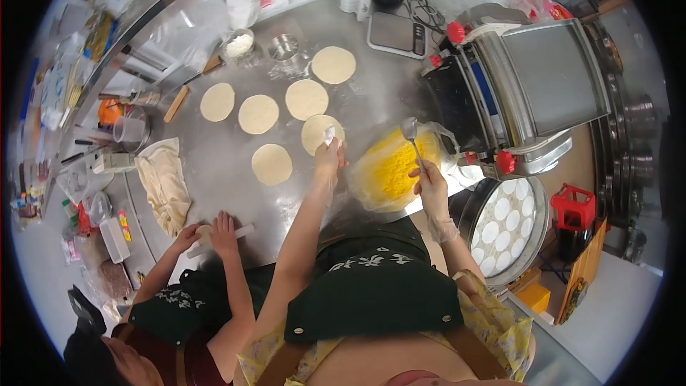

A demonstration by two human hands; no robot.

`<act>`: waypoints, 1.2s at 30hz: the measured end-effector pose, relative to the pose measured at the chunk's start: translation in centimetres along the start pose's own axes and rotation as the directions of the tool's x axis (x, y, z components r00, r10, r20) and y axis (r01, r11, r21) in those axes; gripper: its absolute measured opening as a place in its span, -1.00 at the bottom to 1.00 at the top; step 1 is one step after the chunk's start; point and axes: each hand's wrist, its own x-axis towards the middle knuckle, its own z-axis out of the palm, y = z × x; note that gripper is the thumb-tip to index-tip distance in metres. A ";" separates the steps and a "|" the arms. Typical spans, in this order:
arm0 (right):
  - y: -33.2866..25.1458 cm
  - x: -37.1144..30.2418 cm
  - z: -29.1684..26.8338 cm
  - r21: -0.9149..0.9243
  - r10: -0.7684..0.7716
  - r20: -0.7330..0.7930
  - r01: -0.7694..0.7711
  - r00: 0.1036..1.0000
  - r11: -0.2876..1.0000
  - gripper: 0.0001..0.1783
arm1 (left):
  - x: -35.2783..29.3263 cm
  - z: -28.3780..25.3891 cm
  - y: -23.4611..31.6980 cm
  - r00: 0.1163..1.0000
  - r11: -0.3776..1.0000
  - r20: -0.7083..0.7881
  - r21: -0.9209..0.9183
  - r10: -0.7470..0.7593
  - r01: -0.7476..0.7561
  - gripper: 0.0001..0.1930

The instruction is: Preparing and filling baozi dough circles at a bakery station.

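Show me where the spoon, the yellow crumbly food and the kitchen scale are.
Spoon (pixel 409 129): head view, on its bowl.
Yellow crumbly food (pixel 397 169): head view, near the middle of the heap.
Kitchen scale (pixel 391 31): head view, on its flat weighing platform.

Bright, diffuse white illumination, pale glare on the steel worktop (pixel 229 154) toward 8 o'clock, straight edges bowed by fisheye distortion, peripheral packages (pixel 61 93) softened near 10 o'clock, black vignette at 3 and 9 o'clock.

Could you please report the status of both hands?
Right hand gripping silver metal spoon over yellow crumbly filling. Left hand at round pale dough disc, with white item. Co-worker's hands apart, leftward.
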 end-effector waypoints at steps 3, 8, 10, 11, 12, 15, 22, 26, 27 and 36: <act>0.4 -1.2 -1.5 -0.008 0.161 -0.056 -0.162 0.985 0.987 -0.68 | 5.9 2.2 0.1 0.999 0.994 0.027 0.108 0.028 -0.030 -0.73; 5.3 -2.0 -4.9 -0.014 0.139 -0.121 -0.141 0.983 0.990 -0.70 | 9.2 6.2 7.3 0.984 0.920 0.126 0.357 0.123 -0.161 -0.41; 5.5 -2.0 -5.9 -0.511 -0.337 -0.131 0.228 0.932 0.829 -0.69 | 8.8 5.4 6.7 0.932 0.787 0.089 0.511 0.352 -0.347 -0.37; 3.6 -2.0 -6.0 -0.640 -0.342 -0.118 0.192 0.932 0.744 -0.64 | 8.1 5.6 6.6 0.815 0.580 0.111 0.648 0.568 -0.493 -0.34; 3.2 -1.8 -6.1 -0.638 -0.332 -0.115 0.186 0.936 0.747 -0.64 | 6.6 5.5 5.7 0.805 0.564 0.195 0.621 0.561 -0.544 -0.37; 3.4 -1.4 -6.5 -0.816 -0.371 0.012 0.224 0.929 0.534 -0.65 | -0.3 6.0 1.5 0.588 0.285 0.601 0.526 0.542 -0.801 -0.44; 4.8 1.3 -5.2 -0.904 -0.433 0.244 0.365 0.868 0.223 -0.61 | -3.0 5.9 -4.4 0.713 -0.473 0.502 0.840 0.490 -0.266 -0.40; 7.5 2.5 -4.2 -0.867 -0.373 0.278 0.398 0.885 0.300 -0.63 | -2.1 4.9 -3.6 0.854 -0.259 0.343 0.932 0.391 -0.255 -0.37; 8.8 3.3 -4.0 -0.831 -0.359 0.309 0.434 0.881 0.348 -0.65 | -2.0 4.8 -3.8 0.851 -0.247 0.347 0.932 0.394 -0.265 -0.36; 6.6 5.8 -4.5 -0.838 -0.306 0.313 0.414 0.899 0.356 -0.82 | -4.6 2.4 -2.4 0.765 0.498 0.245 0.635 0.595 -0.591 -0.57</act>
